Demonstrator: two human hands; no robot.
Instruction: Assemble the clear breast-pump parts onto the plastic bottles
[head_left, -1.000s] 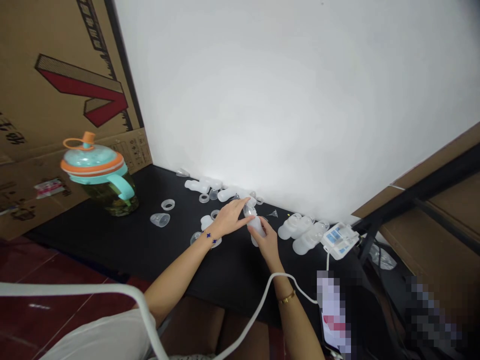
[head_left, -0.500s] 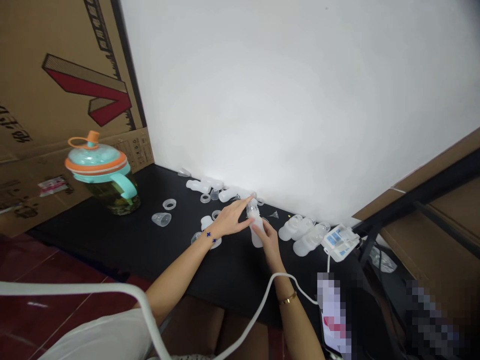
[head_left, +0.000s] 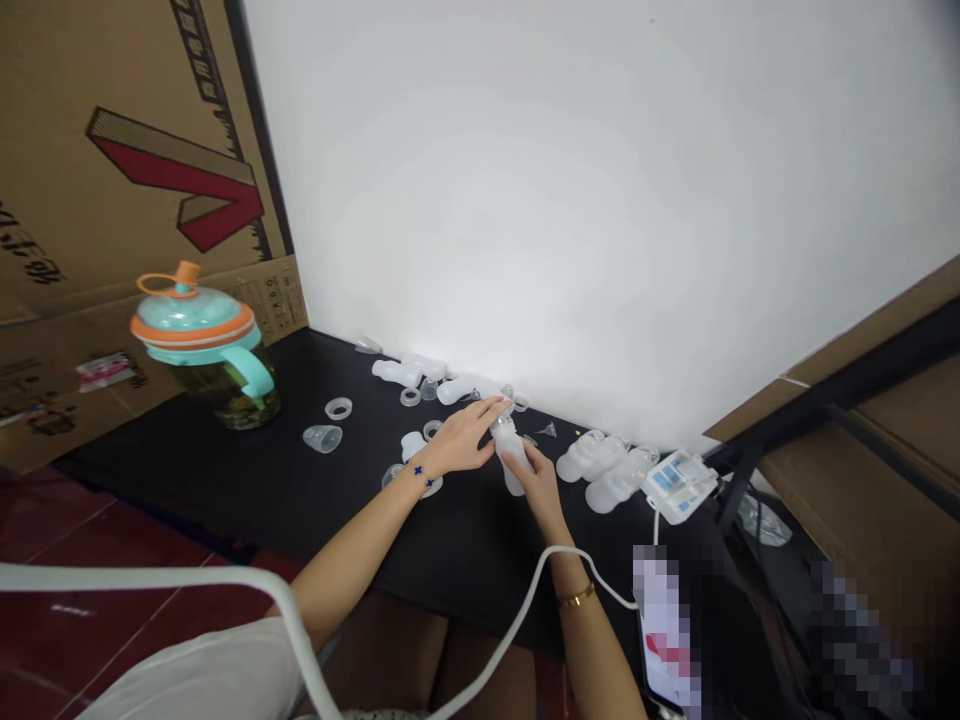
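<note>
Two hands, one bottle between them. Small frosted-white plastic bottle with a clear domed top sits just above the black tabletop or on it; can't tell if the base touches. Long axis runs away from the wearer: domed end toward the white wall and slightly left, base toward the wearer and slightly right.

Right hand is the nearer one to the bottle's body: on its right side, fingers curled around, thumb across the near face, clearly gripping. Left hand comes in from the left at the domed end, palm down, fingers straight and close together, reaching over the top. Thumb hidden, so can't tell if it pinches the dome or only rests there. So: left at far end, right lower down, bottle axis slanting between them.

Right of the right hand, apart from it: three frosted bottles with clear domes lying side by side, then a white plastic box with blue markings, just beside the last one. Left of the left hand, well apart: pale translucent ring and clear plastic cup-shaped cap, near each other.
</note>
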